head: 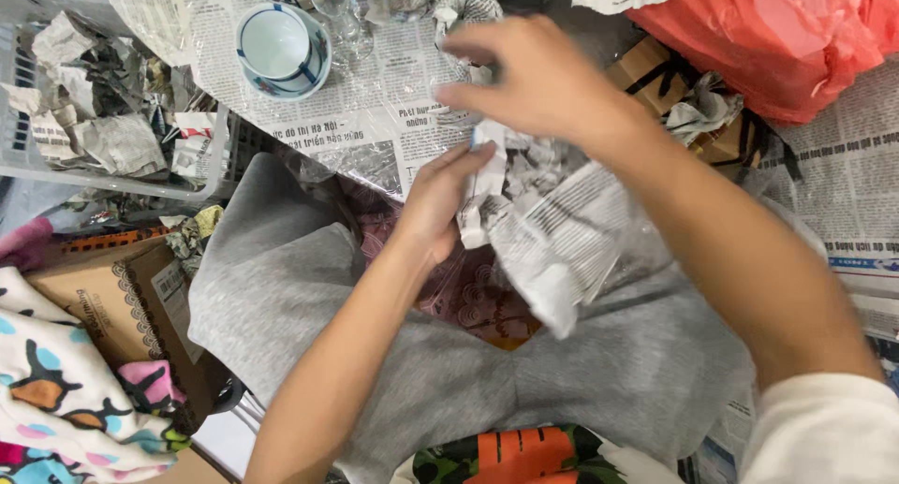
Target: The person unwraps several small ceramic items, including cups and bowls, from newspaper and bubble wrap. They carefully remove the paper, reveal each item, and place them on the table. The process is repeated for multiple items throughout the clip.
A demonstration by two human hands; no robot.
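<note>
A bundle of crumpled newspaper [552,236] is held over my lap, which is covered by grey trousers [309,287]. My left hand [440,203] grips the bundle's left edge from below. My right hand [534,77] rests on top of it with the fingers curled over the paper; what is inside the wrapping is hidden. A white cup with a blue rim [279,46] stands on a sheet of newspaper [375,110] further away, beyond both hands.
A grey plastic basket [122,180] full of crumpled newspaper sits at the left. A red plastic bag [787,35] lies at the upper right, next to a brown box [655,72]. A cardboard box [103,301] and patterned cloth [66,400] are at the lower left.
</note>
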